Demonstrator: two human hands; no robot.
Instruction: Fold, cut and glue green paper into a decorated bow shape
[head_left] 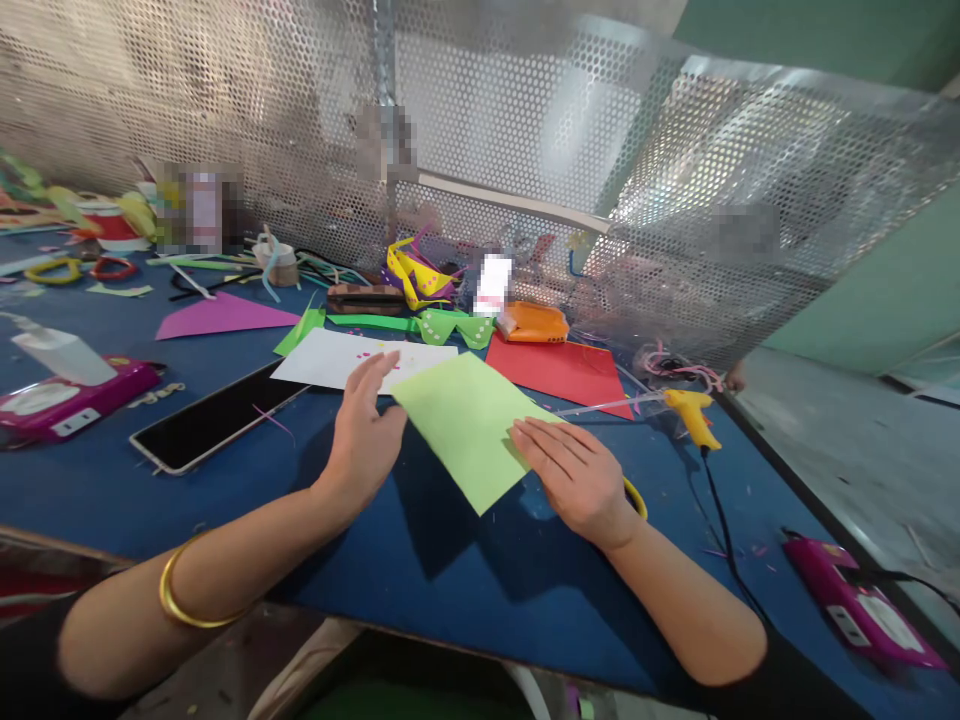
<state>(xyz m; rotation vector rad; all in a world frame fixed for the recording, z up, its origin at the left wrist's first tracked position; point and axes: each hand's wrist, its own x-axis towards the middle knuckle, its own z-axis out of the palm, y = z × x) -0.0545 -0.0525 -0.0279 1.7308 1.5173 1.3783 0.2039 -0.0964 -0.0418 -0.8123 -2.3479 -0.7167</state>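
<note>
A light green paper sheet (466, 425) lies on the blue table (420, 560) in front of me. My right hand (574, 475) lies flat on the sheet's right corner, fingers together, pressing it down. My left hand (364, 430) hovers at the sheet's left edge, fingers straight and slightly apart, holding nothing; its fingertips reach over a white sheet (352, 360). A gold bangle (180, 595) circles my left forearm.
A red sheet (570, 372), a yellow glue gun (690, 412) with its black cord, an orange stapler (534, 322), a phone (214, 418), a purple sheet (221, 317), green cutouts (442, 326) and pink devices (71, 398) (862, 605) surround the work. Perforated metal screens (525, 150) wall the back.
</note>
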